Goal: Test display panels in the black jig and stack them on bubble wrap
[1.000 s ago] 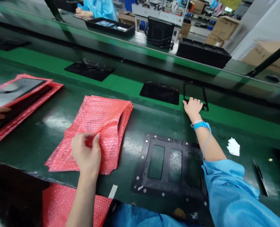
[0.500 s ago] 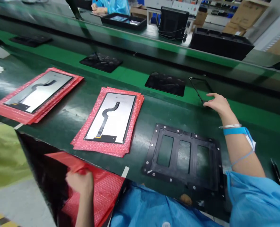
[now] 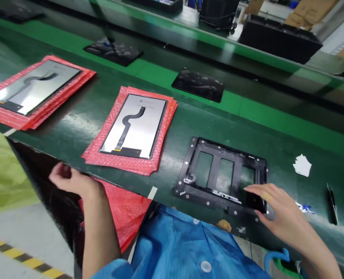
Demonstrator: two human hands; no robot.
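Note:
A thin black rectangular frame (image 3: 228, 149) lies in the black fixture plate (image 3: 186, 162), which has three windows and silvery dots round its border. My right hand (image 3: 279, 205) is at the frame's near right corner, fingers on one side and thumb on the other. Part of that corner is hidden by the hand. My left hand (image 3: 73, 180) hovers over the dark bin at the bench edge, fingers loosely curled and nothing visible in them. Red bubble wrap (image 3: 122, 209) hangs below and to the right of it.
Two display panels, a nearer one (image 3: 151, 124) and a left one (image 3: 55, 73), rest on red bubble-wrap stacks. Dark panels (image 3: 199, 85) lie on the green strip behind. To the right are tweezers (image 3: 332, 203), a white paper piece (image 3: 302, 165) and small blue bits (image 3: 304, 208).
My right hand has brought the thin black frame from the back strip down into the fixture plate. My left hand has let go of the red bubble wrap and risen leftward. The view has tilted down.

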